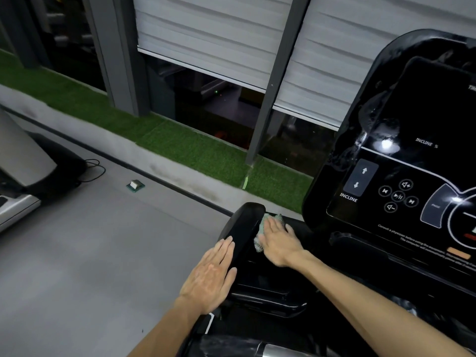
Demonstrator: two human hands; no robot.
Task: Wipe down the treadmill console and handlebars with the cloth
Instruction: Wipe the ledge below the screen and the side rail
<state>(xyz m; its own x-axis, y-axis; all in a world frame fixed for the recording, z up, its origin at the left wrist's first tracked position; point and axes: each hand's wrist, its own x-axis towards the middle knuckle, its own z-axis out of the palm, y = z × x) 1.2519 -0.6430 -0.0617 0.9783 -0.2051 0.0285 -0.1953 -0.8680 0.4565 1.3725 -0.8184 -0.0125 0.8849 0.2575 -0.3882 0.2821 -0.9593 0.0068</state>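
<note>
Forearms: two, bare, entering the frame from 6 and 5 o'clock, nearest the lens.
Left hand (210, 276): at 6 o'clock, fingers straight and together, palm laid flat against the outer side of the handlebar (242, 225); it grips nothing.
Right hand (279, 244): just past centre toward 5 o'clock, fingers extended, pressing flat on the cloth (258, 243).
Cloth: one, pale green and white, sandwiched between the right palm and the dark treadmill surface just inside the handlebar's upturned end.
Console (401, 119): one, glossy black, at 3 o'clock, lettered INCLINE; it carries one pad with two arrows (360, 177) and five round buttons (398, 195).
Background count: two pale blinds (206, 34) at 12 o'clock, one green turf strip (180, 143) running from 10 toward 4 o'clock, one small box (135, 186) on the grey floor (90, 253), one loose cable (94, 171) and one neighbouring machine (23, 161) at 9 o'clock.
Hidden or unclear: most of the cloth lies under the right hand. The console is cut by the right edge, and its small print is blurred. The neighbouring machine is cropped at the left edge. The box on the floor is too small to identify. The treadmill parts below the hands merge into shadow.
</note>
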